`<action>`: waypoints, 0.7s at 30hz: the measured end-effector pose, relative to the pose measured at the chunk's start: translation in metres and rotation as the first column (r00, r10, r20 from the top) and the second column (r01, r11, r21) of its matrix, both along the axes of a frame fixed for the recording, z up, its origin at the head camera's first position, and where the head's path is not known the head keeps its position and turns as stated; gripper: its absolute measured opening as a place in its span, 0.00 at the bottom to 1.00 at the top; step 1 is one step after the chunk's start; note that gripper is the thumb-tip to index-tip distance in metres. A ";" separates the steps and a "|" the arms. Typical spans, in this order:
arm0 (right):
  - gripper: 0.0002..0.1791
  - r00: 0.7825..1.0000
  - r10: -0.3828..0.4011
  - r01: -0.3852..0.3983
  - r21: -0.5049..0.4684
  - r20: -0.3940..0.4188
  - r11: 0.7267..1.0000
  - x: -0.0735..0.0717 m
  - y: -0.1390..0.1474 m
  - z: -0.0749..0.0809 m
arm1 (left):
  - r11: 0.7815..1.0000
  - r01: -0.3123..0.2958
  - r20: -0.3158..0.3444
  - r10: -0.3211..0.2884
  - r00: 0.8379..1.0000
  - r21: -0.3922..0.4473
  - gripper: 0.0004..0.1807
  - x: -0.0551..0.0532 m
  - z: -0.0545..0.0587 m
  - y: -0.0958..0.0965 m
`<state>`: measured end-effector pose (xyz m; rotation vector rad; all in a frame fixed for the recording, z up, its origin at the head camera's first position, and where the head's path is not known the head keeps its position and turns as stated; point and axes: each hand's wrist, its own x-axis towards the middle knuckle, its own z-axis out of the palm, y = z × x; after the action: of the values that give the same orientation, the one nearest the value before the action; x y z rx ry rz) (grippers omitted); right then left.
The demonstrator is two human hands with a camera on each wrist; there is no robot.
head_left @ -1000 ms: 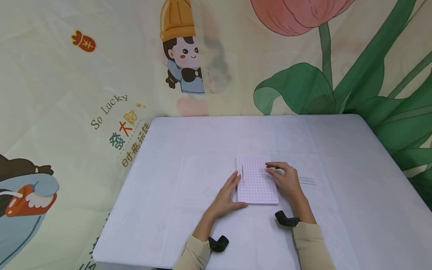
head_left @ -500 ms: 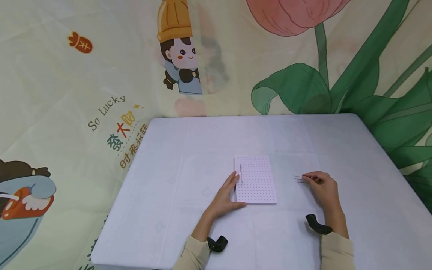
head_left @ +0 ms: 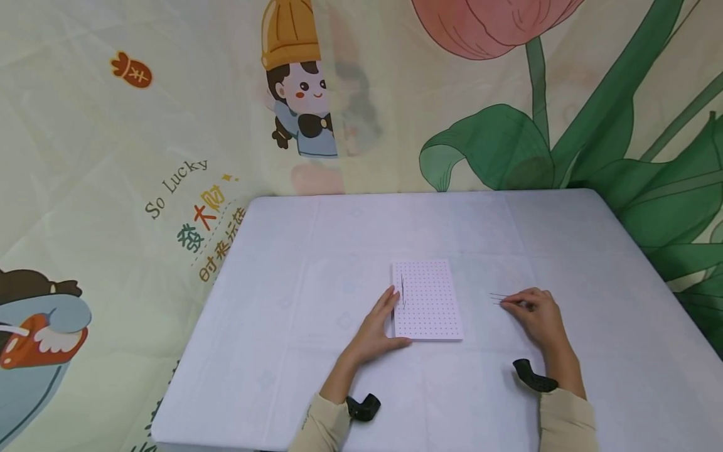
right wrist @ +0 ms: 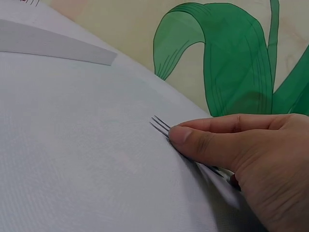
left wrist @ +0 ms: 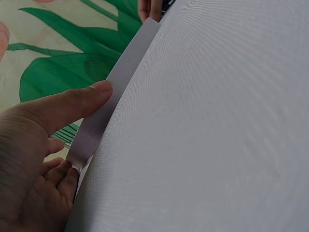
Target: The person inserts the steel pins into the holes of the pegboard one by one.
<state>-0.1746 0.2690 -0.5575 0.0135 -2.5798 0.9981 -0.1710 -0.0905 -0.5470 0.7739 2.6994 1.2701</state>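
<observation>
A white board dotted with rows of small holes [head_left: 432, 307] lies on the table. Close to its left side shows a thin dark needle-like rod [head_left: 403, 292]. My left hand [head_left: 375, 329] rests at the board's near left corner, fingers along the left side and thumb against the near edge. In the left wrist view that thumb [left wrist: 99, 92] presses on the board's edge [left wrist: 113, 87]. To the right of the board, my right hand [head_left: 533, 314] pinches at several thin dark rods [right wrist: 159, 126] between thumb and forefinger, their tips sticking out to the left.
The table [head_left: 316, 251] has a white cloth over it. A printed curtain [head_left: 384, 94] with a large flower and cartoon figures hangs behind and to the left. A black wrist device [head_left: 364, 408] sits at the left sleeve, another black device [head_left: 533, 376] at the right.
My right hand has moved off the board's upper right side to the rods at the right, and thumb and forefinger have closed in on them. The left hand has stayed at the board.
</observation>
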 end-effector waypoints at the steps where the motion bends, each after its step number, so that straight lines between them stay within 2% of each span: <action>1: 0.02 1.000 0.008 -0.008 0.009 -0.006 1.000 -0.001 0.000 -0.001 | 1.000 -0.001 0.002 0.001 1.000 -0.001 0.55 0.000 0.000 0.000; 6: 0.03 1.000 0.017 -0.016 0.043 -0.006 0.999 -0.002 -0.002 -0.002 | 1.000 0.002 0.009 -0.002 1.000 0.006 0.55 0.000 0.001 -0.001; 12: 0.04 1.000 0.018 -0.017 0.039 -0.010 0.999 0.000 -0.007 0.001 | 1.000 0.006 0.006 -0.006 1.000 0.001 0.56 0.000 -0.001 -0.002; 16: 0.06 0.999 0.009 -0.010 -0.026 -0.039 1.000 -0.001 -0.018 0.005 | 1.000 0.011 0.005 -0.011 1.000 0.006 0.55 0.000 -0.001 -0.002; 21: 0.09 0.999 0.024 -0.029 -0.118 -0.040 0.993 -0.011 -0.041 0.014 | 0.999 0.015 0.012 -0.015 1.000 0.034 0.55 0.000 0.002 -0.001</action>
<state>-0.1861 0.2277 -0.5437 0.0351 -2.4880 1.1481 -0.1713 -0.0913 -0.5454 0.7850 2.6640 1.3159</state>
